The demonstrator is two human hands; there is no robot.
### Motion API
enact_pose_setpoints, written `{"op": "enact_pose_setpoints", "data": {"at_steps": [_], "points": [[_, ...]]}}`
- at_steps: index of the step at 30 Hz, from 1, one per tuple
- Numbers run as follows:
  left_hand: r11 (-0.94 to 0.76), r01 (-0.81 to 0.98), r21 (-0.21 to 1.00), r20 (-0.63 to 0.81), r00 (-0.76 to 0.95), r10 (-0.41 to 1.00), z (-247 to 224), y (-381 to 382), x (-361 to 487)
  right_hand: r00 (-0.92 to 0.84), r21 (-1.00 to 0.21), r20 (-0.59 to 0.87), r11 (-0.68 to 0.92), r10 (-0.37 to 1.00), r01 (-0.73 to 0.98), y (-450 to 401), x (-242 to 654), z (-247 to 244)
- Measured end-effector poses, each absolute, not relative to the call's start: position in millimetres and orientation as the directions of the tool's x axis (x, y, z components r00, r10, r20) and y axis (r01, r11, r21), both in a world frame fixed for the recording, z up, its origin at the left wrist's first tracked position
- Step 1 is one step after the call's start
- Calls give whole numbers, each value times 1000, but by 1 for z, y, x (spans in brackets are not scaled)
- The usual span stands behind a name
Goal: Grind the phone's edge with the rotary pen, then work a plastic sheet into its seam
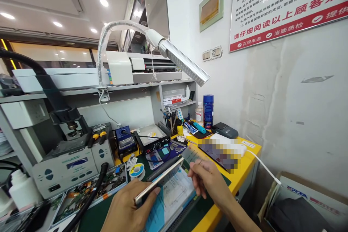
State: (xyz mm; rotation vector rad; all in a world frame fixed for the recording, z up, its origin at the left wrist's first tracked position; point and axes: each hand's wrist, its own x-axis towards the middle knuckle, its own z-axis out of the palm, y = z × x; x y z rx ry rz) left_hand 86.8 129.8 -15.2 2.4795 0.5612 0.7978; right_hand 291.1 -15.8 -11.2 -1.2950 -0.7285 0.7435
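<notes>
My left hand (133,203) is closed around the near end of a slim phone (160,180), tilted so that mostly its pale metal edge shows. The phone's faces are largely hidden from me. Just right of its far end is my right hand (208,179), fingers loosely curled and a little apart, with nothing visible in them. Below both hands lies a blue-and-white printed sheet (178,190) on a dark green work mat (95,212). A dark rod-shaped tool (164,168) lies behind the phone.
To the left are a tray of small electronic parts (108,185), a solder spool (136,170) and a grey soldering station (73,166). A dark flat device (217,154) lies on the yellow bench at right, near a blue spray can (208,112). A lamp (185,61) hangs overhead.
</notes>
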Motion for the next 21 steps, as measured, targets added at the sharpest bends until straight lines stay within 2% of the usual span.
{"op": "enact_pose_setpoints", "data": {"at_steps": [8,14,18,21], "points": [[-828,206,521,476,735,483,-17,133,89,453,-967,7,120,892,-223,-20,290,-9],[-818,201,539,452,751,482,-17,131,87,332,-959,-73,25,941,-281,-19,285,-6],[-837,220,501,479,735,480,-20,133,85,458,-959,-46,88,888,-268,-18,291,-10],[-885,175,431,517,756,401,-19,132,85,556,-966,15,155,831,-205,-21,298,-11]]}}
